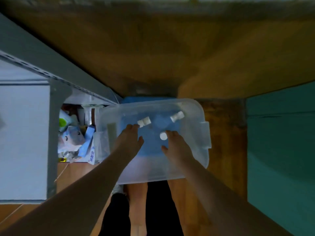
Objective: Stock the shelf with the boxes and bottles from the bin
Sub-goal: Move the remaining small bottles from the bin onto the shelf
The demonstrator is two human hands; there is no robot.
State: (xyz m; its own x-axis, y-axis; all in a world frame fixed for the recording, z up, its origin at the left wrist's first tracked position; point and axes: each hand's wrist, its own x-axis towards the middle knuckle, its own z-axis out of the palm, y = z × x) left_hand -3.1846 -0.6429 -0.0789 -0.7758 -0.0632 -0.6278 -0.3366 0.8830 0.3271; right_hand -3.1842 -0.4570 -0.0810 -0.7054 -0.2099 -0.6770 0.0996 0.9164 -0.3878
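Observation:
A clear plastic bin [202, 116] sits below me over something blue. Inside lie three small white bottles: one [144, 121] at the left, one [177, 116] at the back right, one [163, 136] standing with its cap up near the middle. Both my hands reach down into the bin. The straight fingers of my left hand [130, 140] touch the left bottle. My right hand [175, 145] hovers with relaxed fingers just right of the standing bottle, holding nothing. The grey metal shelf [51, 68] runs along the left.
A lower shelf level [75, 133] at the left holds several packets and boxes, crowded together. A brown wooden board [153, 48] spreads above the bin. A teal surface [281, 142] fills the right side. My legs [138, 201] stand under the bin on a wooden floor.

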